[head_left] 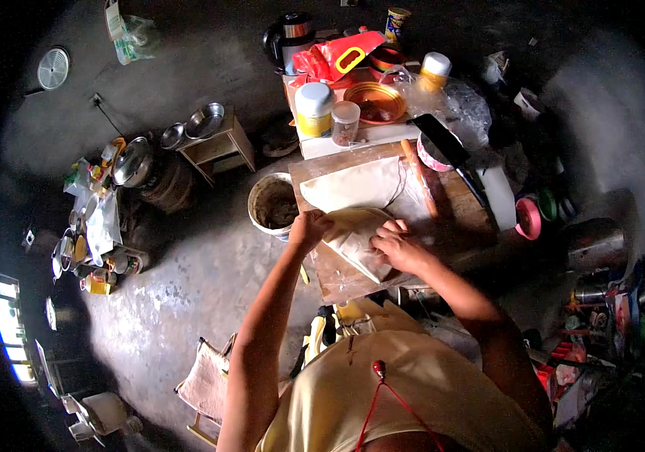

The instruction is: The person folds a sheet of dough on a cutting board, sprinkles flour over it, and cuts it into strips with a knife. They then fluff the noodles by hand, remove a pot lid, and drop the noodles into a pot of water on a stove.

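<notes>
No legible txt, brands or nos.

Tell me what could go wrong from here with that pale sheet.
The pale sheet might tear where the left hand appears to grip its edge. Its near corner lies close to the edge of the board, so it could slip over. The loose rolling pin might roll if bumped.
</notes>
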